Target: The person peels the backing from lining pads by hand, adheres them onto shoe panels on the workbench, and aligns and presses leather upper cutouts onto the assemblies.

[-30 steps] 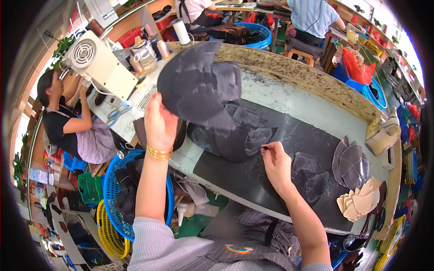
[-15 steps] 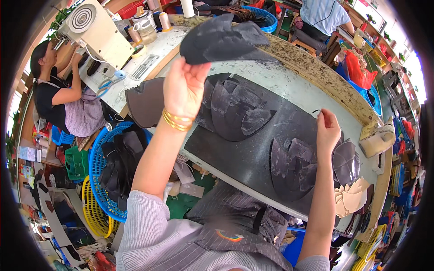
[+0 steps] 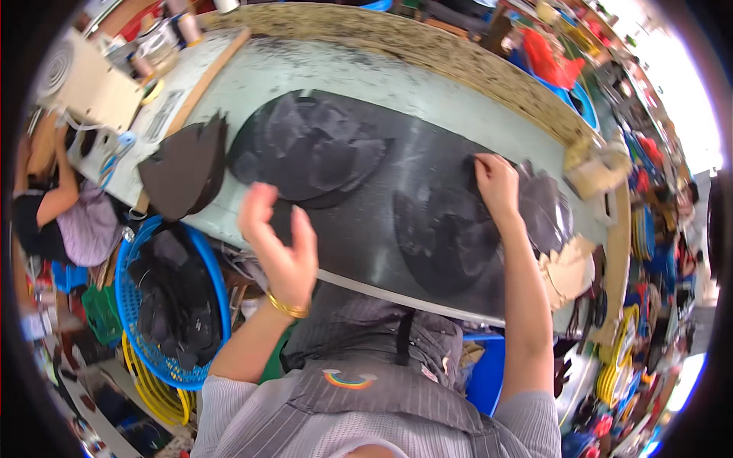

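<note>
My left hand (image 3: 282, 248) is open and smeared by motion, its fingers apart with nothing in them. It hovers over the near edge of a dark board (image 3: 355, 237) on the worktable. Beyond it, a pile of rounded black sheet pieces (image 3: 305, 145) with pale smudges lies at the board's left end. My right hand (image 3: 500, 187) is closed in a pinch at the board's right side; a dark bit shows at its fingertips, too small to name. Just below and left of that hand lies a second pile of black pieces (image 3: 443, 237).
Dark brown pieces (image 3: 183, 168) lie at the table's left. A blue basket (image 3: 221, 282) of black pieces stands below them. Beige cut pieces (image 3: 569, 271) sit at the right edge. A co-worker (image 3: 65, 198) sits by a sewing machine (image 3: 88, 80).
My left hand has let go of the black piece it held up and come down toward me. The left pile looks rearranged. My right hand stays pinched near the right pile. The view has shifted.
</note>
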`<state>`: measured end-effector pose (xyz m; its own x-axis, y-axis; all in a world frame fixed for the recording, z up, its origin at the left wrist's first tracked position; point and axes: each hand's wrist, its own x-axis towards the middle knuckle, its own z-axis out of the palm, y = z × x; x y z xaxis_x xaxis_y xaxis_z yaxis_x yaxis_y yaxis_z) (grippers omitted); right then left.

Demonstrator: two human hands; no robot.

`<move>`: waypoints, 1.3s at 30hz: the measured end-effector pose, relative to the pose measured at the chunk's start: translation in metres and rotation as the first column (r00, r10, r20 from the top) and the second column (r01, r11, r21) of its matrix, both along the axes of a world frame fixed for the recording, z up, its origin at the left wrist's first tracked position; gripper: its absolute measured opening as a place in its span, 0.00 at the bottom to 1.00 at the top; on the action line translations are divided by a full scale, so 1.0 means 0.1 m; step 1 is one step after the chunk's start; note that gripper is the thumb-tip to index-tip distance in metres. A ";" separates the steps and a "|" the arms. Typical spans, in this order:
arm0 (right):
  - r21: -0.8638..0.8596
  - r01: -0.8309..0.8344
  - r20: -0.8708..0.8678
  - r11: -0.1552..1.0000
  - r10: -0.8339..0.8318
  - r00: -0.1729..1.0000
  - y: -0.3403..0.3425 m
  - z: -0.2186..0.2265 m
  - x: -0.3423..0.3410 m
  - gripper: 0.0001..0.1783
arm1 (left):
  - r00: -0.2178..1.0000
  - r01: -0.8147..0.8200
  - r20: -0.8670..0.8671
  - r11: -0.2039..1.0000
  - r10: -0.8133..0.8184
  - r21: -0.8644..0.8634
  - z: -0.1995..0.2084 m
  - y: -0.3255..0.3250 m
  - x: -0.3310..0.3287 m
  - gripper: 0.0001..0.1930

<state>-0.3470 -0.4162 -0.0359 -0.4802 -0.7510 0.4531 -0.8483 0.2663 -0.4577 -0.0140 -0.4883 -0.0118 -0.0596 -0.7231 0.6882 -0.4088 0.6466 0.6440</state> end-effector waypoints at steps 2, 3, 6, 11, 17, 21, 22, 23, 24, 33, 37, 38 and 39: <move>0.014 0.146 0.115 0.989 -0.147 0.982 -0.02 -0.04 -0.10 0.09 | 0.791 0.533 0.304 0.842 -0.531 0.084 0.08 0.32 -0.22 0.20; 0.039 0.207 0.159 0.978 -0.210 0.965 -0.03 -0.09 -0.15 0.11 | 0.639 0.699 0.330 0.704 -0.695 0.128 0.03 0.50 -0.39 0.19; 0.184 0.332 0.255 0.925 -0.372 0.893 0.02 -0.02 -0.27 0.10 | 0.383 0.870 0.397 0.471 -0.834 0.149 -0.06 0.83 -0.82 0.20; 0.217 0.201 -0.089 0.955 -0.186 0.979 0.14 0.13 -0.10 0.05 | 0.233 0.874 0.590 0.433 -0.773 0.222 -0.06 0.92 -0.96 0.24; 0.000 0.308 -0.171 0.951 -0.303 0.937 1.59 0.38 0.08 0.11 | 0.292 0.858 0.697 0.501 -0.655 0.111 -0.01 0.86 -0.92 0.18; 0.452 0.471 -0.115 0.757 -0.475 0.873 2.65 0.42 -0.04 0.23 | 0.082 0.831 0.619 0.397 -0.781 0.391 0.29 0.76 -1.04 0.16; 0.434 0.462 -0.118 0.774 -0.459 0.880 2.70 0.37 -0.04 0.23 | 0.075 0.884 0.603 0.333 -0.794 0.329 0.31 0.83 -1.17 0.15; 0.419 0.439 -0.120 0.795 -0.430 0.895 2.75 0.29 -0.05 0.21 | 0.103 0.923 0.554 0.288 -0.826 0.257 0.31 0.96 -1.30 0.15; 0.407 0.420 -0.127 0.811 -0.405 0.905 2.80 0.22 -0.08 0.20 | 0.039 0.936 0.548 0.223 -0.835 0.273 0.30 1.10 -1.45 0.15; -0.144 0.158 -0.498 0.977 -0.210 0.842 2.24 0.62 0.94 0.22 | 0.285 0.886 -0.560 -0.010 -0.778 0.464 0.62 1.70 -1.71 0.15; -0.239 0.079 -0.277 0.968 -0.146 0.950 2.03 0.85 1.26 0.19 | 0.211 0.865 -0.832 -0.299 -0.513 0.404 0.66 1.44 -1.37 0.09; -0.328 0.060 -0.264 0.943 -0.152 0.952 1.94 0.89 1.29 0.16 | 0.229 0.866 -0.823 -0.279 -0.519 0.416 0.68 1.41 -1.26 0.09; -0.342 0.046 -0.189 0.939 -0.117 0.975 1.88 0.91 1.36 0.15 | 0.232 0.849 -0.851 -0.329 -0.471 0.414 0.70 1.39 -1.14 0.10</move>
